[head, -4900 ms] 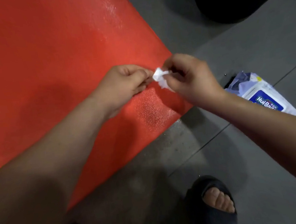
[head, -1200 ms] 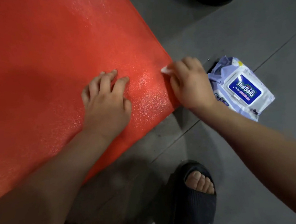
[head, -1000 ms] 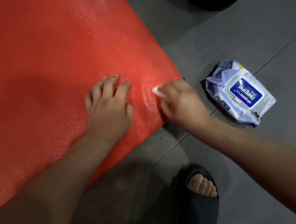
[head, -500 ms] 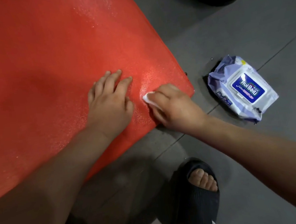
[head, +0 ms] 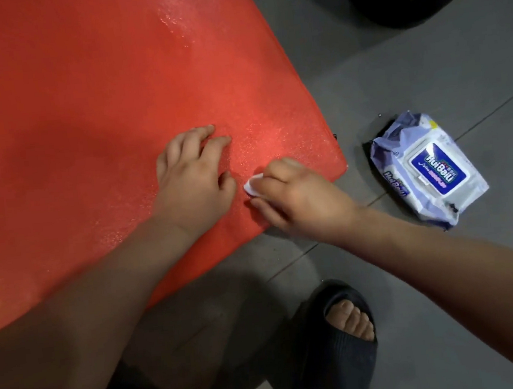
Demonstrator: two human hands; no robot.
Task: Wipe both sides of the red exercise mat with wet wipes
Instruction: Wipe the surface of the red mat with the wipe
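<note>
Found mat (head: 99,99) spread flat on floor (head: 425,68), long axis running away up-left, near corner aimed twd pack (head: 428,168). Saw R hand (head: 300,202) just inside that corner, fingers (head: 278,172) clenched round a balled wipe (head: 251,188), pressed to mat w/ only a white edge showing left of the knuckles. Saw L hand (head: 193,181) just beside it, further in on mat, palm down, fingers (head: 217,141) released & a bit bent, tips on the surface, gripping nothing; judged it as bracing mat vs sliding. Placed wipe btwn the two hands, near L thumb.

Noted wet-looking sheen round both hands & up the far right edge; took rest of mat, off left, as duller, so prob. not done yet. Judged the key relation thus: bulk of mat lying left & away from wipe, w/ L hand sitting right in the leftward path. Reckoned next stroke would need to run away along the long axis, or L hand to shift first. Saw pack lid-down-shut on floor, apart from mat, nearer R hand for a fresh wipe. Took underside as still to do.
</note>
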